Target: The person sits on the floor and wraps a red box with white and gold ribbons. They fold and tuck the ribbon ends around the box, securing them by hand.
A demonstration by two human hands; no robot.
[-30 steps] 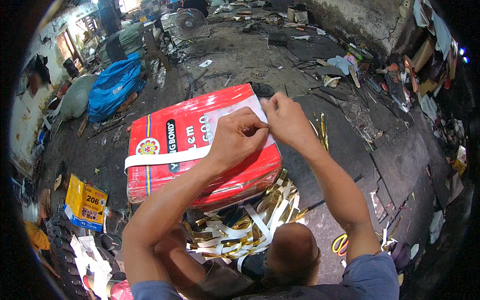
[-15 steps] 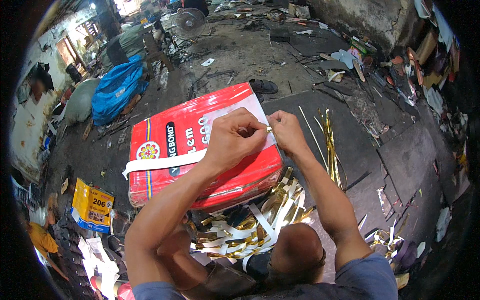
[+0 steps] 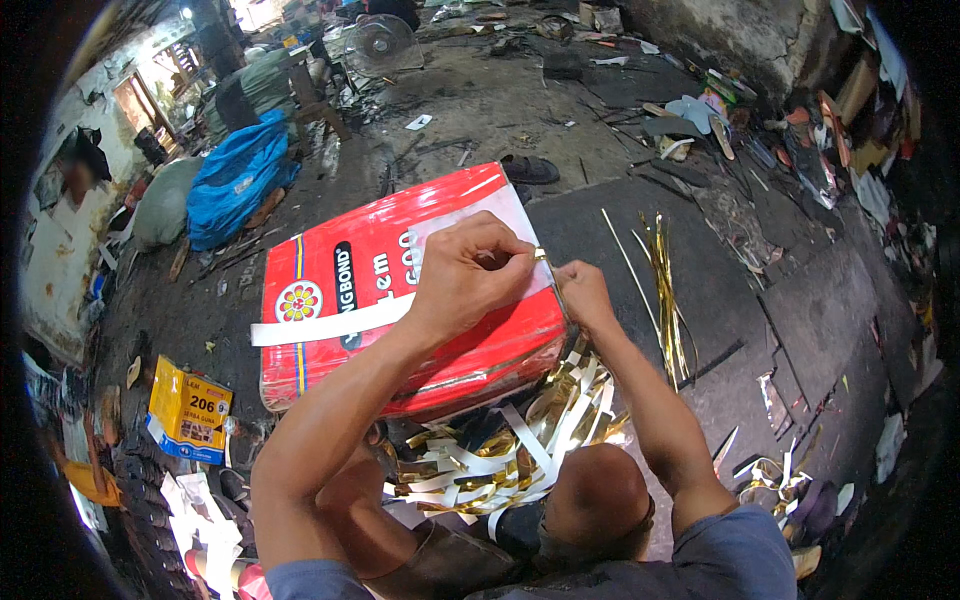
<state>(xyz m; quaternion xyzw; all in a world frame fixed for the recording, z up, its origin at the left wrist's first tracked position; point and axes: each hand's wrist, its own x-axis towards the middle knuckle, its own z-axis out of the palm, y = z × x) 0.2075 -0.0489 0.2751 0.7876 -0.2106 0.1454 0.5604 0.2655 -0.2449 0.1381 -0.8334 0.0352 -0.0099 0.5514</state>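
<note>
At three o'clock on the red box (image 3: 388,262), left hand (image 3: 470,265) pinched, right hand (image 3: 585,293) curled, can't tell around what. I'd keep that white strip (image 3: 335,326) flat.

"Where's the head view from?"
"Above, at the wearer's head, through a dark-rimmed fisheye."
"Facing?"
"Down and forward: knee (image 3: 605,490) near the bottom, box (image 3: 365,255) mid-picture, floor (image 3: 470,115) stretching to the fan (image 3: 381,47) up top."
"How near?"
"Close over the left hand (image 3: 475,265) and right hand (image 3: 583,292), far from the fan."
</note>
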